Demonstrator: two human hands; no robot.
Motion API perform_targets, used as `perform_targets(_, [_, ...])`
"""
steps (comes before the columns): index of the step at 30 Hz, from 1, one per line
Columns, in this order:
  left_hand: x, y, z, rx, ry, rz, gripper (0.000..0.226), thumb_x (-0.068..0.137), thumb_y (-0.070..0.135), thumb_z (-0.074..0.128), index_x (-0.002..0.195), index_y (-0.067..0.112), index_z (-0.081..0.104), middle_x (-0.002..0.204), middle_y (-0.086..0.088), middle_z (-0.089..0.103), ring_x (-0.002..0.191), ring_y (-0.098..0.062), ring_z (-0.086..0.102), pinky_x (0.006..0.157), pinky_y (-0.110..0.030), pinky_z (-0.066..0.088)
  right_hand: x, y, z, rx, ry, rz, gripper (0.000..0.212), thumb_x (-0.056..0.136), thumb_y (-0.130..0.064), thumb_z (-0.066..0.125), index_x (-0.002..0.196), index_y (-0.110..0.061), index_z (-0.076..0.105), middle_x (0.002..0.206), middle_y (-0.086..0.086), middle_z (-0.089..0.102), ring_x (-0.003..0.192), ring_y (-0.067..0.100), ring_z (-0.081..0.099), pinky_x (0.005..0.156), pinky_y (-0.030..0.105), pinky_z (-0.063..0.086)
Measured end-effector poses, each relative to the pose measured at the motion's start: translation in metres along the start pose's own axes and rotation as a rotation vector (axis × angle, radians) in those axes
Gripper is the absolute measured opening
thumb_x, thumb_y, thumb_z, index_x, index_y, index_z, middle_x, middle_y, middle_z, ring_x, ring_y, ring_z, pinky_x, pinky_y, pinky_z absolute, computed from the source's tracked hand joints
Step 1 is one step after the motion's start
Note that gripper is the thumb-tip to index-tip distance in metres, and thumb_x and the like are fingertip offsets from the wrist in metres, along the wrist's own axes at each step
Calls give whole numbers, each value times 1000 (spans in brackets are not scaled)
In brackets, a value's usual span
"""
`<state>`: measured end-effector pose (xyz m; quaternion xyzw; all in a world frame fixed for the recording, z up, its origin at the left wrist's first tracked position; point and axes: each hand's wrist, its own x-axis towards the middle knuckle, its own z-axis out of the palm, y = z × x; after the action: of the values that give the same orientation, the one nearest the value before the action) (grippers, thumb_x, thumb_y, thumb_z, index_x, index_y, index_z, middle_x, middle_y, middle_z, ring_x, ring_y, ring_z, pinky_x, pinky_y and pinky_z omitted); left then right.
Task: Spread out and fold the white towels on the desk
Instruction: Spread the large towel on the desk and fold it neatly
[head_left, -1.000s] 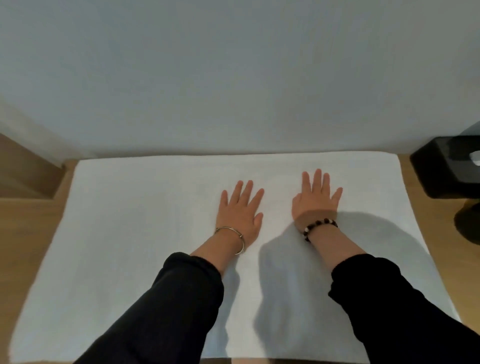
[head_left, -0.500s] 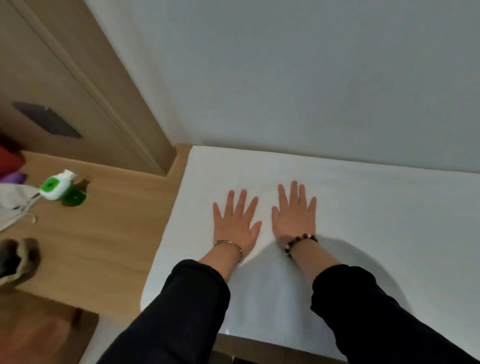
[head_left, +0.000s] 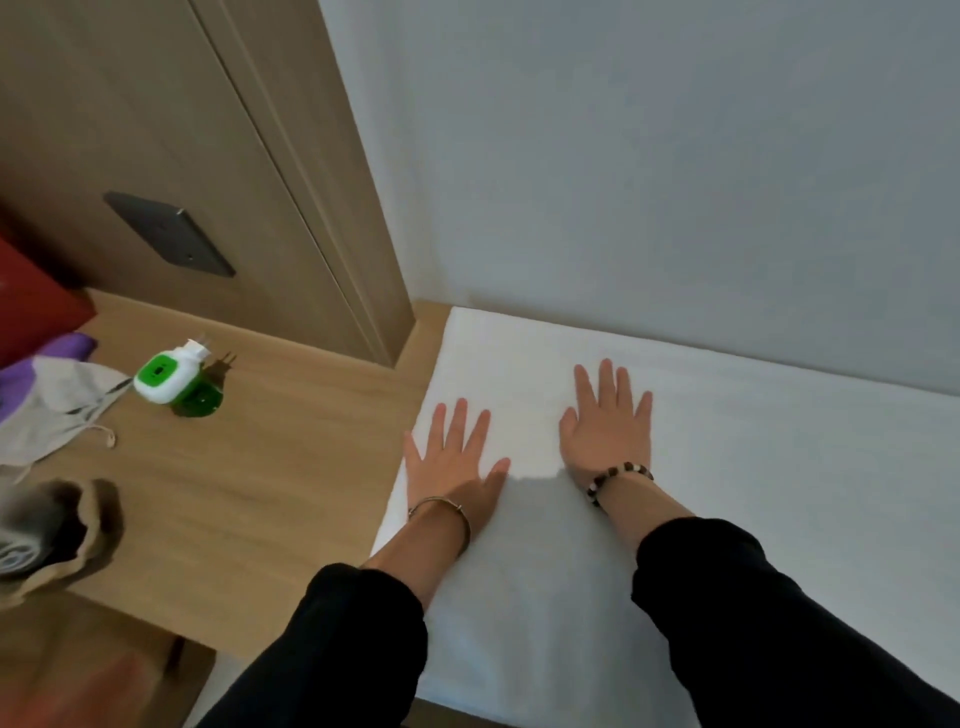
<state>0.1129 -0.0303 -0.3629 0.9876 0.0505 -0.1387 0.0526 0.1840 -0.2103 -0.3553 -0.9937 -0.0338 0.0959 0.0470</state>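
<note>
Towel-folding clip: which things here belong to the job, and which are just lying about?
Job: white towel, left hand and right hand flat on it, desk.
Lying about: green-and-white plug-in device, grey drawstring bag, purple item, red object, dark wall plate.

The pale grey wall (head_left: 675, 182) stands right against the far edge of the flat white towel (head_left: 753, 493), and the tall wooden cabinet panel (head_left: 291, 208) closes the back left corner. Left of your left hand (head_left: 457, 462), bare light wooden desk (head_left: 291, 493) runs out to the green-and-white plastic plug-in device (head_left: 166, 376), the grey drawstring cloth pouch (head_left: 57, 410) and the crumpled brown bag (head_left: 98, 525). Right of your right hand (head_left: 608, 431), the towel lies flat and open.
</note>
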Motion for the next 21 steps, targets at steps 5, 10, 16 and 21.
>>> perform_targets(5, [37, 3, -29, -3, 159, 123, 57, 96, 42, 31, 149, 30, 14, 159, 2, 0, 145, -21, -9, 112, -55, 0, 3, 4, 9, 14, 25, 12, 63, 93, -41, 17, 151, -30, -4, 159, 1, -10, 146, 20, -11, 116, 46, -7])
perform_targets(10, [94, 27, -42, 131, 15, 430, 58, 99, 46, 23, 149, 36, -3, 158, 8, -12, 144, -19, -14, 113, -51, -5, 5, 5, 11, 55, 52, 23, 63, 92, -39, 22, 151, -31, 3, 160, -2, -6, 146, 17, -9, 117, 43, -6])
perform_targets(16, [110, -25, -45, 120, 47, 114, 56, 99, 47, 16, 149, 36, -7, 157, 10, -14, 145, -19, -9, 114, -50, 5, 7, 8, 16, 57, 89, 12, 62, 92, -40, 20, 151, -29, 8, 160, 0, -1, 146, 19, -5, 116, 43, -4])
perform_targets(21, [75, -39, -43, -485, 135, -113, 69, 86, 31, 56, 146, 16, 26, 146, -8, 37, 133, -27, 34, 106, -35, 32, 7, 5, 11, 43, 72, 22, 62, 93, -39, 24, 151, -26, 10, 160, 2, 2, 146, 21, -2, 117, 46, 0])
